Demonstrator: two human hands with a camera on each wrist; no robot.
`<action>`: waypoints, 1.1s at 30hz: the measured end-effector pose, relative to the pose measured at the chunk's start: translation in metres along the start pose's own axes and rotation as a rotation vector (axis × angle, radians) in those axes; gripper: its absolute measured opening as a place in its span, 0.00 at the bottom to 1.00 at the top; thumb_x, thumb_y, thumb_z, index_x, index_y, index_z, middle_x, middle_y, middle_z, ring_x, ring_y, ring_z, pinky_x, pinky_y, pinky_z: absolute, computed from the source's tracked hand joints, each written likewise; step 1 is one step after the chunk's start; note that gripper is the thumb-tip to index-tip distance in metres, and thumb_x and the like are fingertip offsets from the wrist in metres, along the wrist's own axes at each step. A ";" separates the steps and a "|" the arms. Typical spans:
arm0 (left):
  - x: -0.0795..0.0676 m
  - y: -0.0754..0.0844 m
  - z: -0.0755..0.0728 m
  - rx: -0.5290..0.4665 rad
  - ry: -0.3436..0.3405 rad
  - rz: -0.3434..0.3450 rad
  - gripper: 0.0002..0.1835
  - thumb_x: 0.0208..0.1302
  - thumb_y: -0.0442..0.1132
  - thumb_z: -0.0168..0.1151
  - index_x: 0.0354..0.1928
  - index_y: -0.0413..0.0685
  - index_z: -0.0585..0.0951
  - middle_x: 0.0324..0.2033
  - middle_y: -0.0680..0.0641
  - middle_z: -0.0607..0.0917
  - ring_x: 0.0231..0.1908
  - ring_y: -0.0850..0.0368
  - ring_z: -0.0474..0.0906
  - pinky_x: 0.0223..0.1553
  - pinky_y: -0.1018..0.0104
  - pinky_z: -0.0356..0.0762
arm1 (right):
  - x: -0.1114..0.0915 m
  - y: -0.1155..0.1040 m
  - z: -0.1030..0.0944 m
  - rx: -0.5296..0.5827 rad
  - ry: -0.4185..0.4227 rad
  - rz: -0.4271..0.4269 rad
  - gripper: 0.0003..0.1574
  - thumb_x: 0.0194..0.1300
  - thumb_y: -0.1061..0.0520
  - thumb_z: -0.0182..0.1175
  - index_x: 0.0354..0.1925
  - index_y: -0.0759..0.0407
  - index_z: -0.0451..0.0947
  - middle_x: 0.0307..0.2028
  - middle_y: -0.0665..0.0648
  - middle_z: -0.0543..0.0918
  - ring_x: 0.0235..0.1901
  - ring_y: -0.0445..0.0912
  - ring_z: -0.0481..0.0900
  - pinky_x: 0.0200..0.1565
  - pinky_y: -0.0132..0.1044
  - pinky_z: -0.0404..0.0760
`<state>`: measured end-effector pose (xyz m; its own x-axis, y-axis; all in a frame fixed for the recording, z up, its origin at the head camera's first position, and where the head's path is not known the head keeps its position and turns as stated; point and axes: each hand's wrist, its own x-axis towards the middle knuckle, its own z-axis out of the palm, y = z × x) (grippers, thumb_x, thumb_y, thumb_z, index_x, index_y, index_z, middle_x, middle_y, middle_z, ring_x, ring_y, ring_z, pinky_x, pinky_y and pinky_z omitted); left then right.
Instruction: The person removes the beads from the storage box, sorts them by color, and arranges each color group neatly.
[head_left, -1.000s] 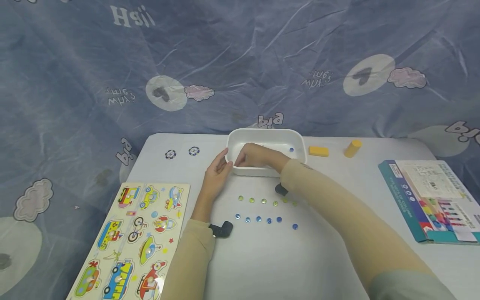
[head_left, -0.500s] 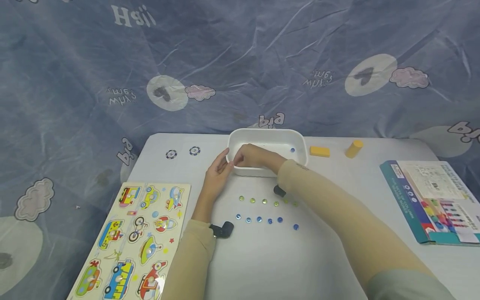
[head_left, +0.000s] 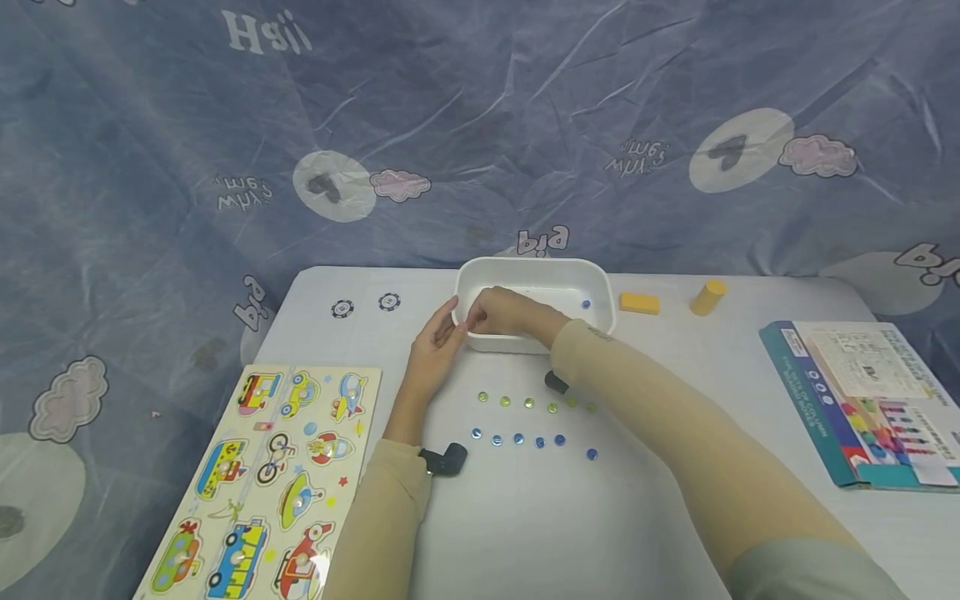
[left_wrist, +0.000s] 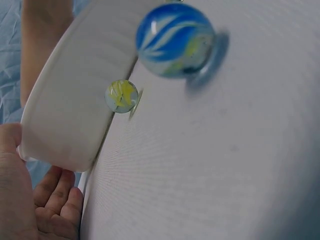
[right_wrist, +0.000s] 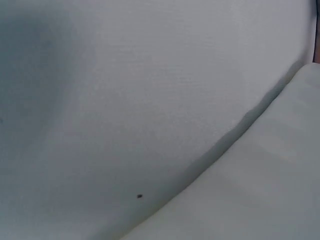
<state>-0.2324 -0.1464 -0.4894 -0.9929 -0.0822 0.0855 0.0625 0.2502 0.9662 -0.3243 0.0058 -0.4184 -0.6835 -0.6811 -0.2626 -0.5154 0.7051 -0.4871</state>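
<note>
My left hand [head_left: 437, 346] holds the near left corner of a white plastic tub [head_left: 540, 343]. In the left wrist view its thumb touches the rim and its fingers [left_wrist: 60, 192] lie against the outside wall. My right hand [head_left: 506, 311] is inside the tub at the same corner, fingers bent downward; whatever is between them is hidden. A blue marble [head_left: 586, 304] lies in the tub's right part. In front of the tub run a row of yellow-green marbles [head_left: 529, 402] and a row of blue marbles [head_left: 518, 438]. The left wrist view shows a blue-swirled marble [left_wrist: 175, 41] close up.
A wooden picture puzzle board [head_left: 255, 492] lies at the left. Two poker chips [head_left: 388, 302] are behind it. Right of the tub are a yellow block [head_left: 639, 303] and a yellow cylinder [head_left: 708, 298]. A flat printed box [head_left: 862, 404] lies at the far right.
The blue marble in the tub has rolled slightly toward the near side. My right forearm has shifted a little left; both hands stay at the tub's corner.
</note>
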 end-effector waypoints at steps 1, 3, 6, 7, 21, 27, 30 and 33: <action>0.000 0.000 0.000 0.001 0.001 -0.001 0.26 0.66 0.55 0.56 0.64 0.84 0.63 0.67 0.50 0.70 0.63 0.57 0.71 0.62 0.66 0.74 | 0.000 -0.001 0.000 -0.012 0.002 0.002 0.08 0.61 0.53 0.62 0.38 0.47 0.86 0.40 0.47 0.87 0.45 0.43 0.82 0.57 0.39 0.79; 0.000 0.000 0.000 -0.002 -0.001 -0.001 0.25 0.66 0.55 0.55 0.64 0.84 0.63 0.67 0.51 0.70 0.63 0.58 0.70 0.62 0.67 0.74 | 0.000 -0.001 -0.001 -0.035 0.005 0.000 0.08 0.61 0.53 0.62 0.39 0.48 0.86 0.38 0.46 0.87 0.43 0.43 0.81 0.55 0.39 0.79; -0.002 0.005 -0.001 -0.001 -0.009 -0.011 0.26 0.66 0.55 0.55 0.64 0.82 0.63 0.67 0.51 0.69 0.64 0.59 0.70 0.62 0.69 0.73 | 0.000 0.001 -0.002 -0.061 0.026 -0.028 0.09 0.61 0.51 0.62 0.39 0.48 0.85 0.34 0.46 0.85 0.37 0.42 0.80 0.48 0.36 0.81; -0.003 0.008 -0.001 -0.008 -0.016 -0.014 0.26 0.66 0.54 0.55 0.65 0.81 0.63 0.67 0.50 0.69 0.64 0.57 0.69 0.62 0.68 0.73 | -0.001 0.002 -0.003 -0.069 0.041 -0.039 0.10 0.61 0.50 0.62 0.40 0.48 0.85 0.33 0.46 0.84 0.35 0.42 0.79 0.45 0.35 0.81; -0.005 0.014 -0.002 -0.019 -0.030 -0.024 0.27 0.66 0.55 0.55 0.66 0.76 0.63 0.67 0.49 0.68 0.65 0.54 0.69 0.64 0.63 0.72 | -0.046 0.003 -0.036 0.005 0.279 -0.218 0.10 0.60 0.50 0.64 0.41 0.49 0.84 0.25 0.48 0.76 0.28 0.41 0.71 0.33 0.32 0.76; -0.001 0.001 0.001 0.031 0.004 -0.013 0.28 0.62 0.65 0.53 0.64 0.84 0.62 0.68 0.51 0.68 0.64 0.56 0.69 0.63 0.62 0.73 | -0.099 0.005 -0.049 0.097 0.357 -0.218 0.10 0.59 0.50 0.66 0.41 0.45 0.84 0.24 0.48 0.74 0.26 0.42 0.69 0.28 0.33 0.74; -0.001 0.000 0.001 0.039 0.007 -0.017 0.28 0.61 0.66 0.53 0.63 0.87 0.61 0.68 0.52 0.68 0.64 0.57 0.69 0.63 0.63 0.73 | -0.131 0.008 -0.055 0.123 0.403 -0.201 0.10 0.58 0.50 0.67 0.41 0.43 0.84 0.24 0.47 0.74 0.26 0.42 0.69 0.27 0.32 0.73; -0.004 0.005 -0.001 0.035 0.002 -0.031 0.26 0.64 0.62 0.54 0.64 0.86 0.61 0.68 0.52 0.68 0.64 0.57 0.69 0.64 0.63 0.72 | -0.162 0.014 -0.058 0.147 0.442 -0.150 0.10 0.58 0.48 0.67 0.40 0.40 0.83 0.23 0.48 0.73 0.25 0.43 0.68 0.25 0.32 0.72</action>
<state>-0.2285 -0.1453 -0.4845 -0.9942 -0.0922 0.0559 0.0279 0.2809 0.9593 -0.2505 0.1374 -0.3339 -0.7778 -0.6014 0.1829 -0.5682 0.5483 -0.6137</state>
